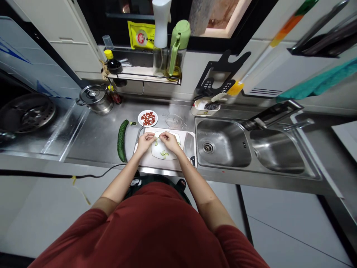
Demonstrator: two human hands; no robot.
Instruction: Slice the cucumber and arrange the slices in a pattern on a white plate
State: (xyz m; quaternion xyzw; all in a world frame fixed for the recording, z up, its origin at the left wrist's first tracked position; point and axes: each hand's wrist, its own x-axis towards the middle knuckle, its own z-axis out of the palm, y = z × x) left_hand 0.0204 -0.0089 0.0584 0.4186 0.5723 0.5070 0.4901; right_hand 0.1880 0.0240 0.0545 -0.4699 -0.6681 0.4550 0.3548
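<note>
L hand (145,141): fingertips pinched a thin pale-green cucumber slice (156,139) w/ R hand.
R hand (170,140): pinched same slice, above white oval plate (156,150).
Plate: held curled green slices (164,153), sat on white cutting board (145,158).
Small round white dish (147,118): red bits inside.

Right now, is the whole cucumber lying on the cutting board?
No, the cucumber lies on the steel counter, left of the cutting board.
</note>
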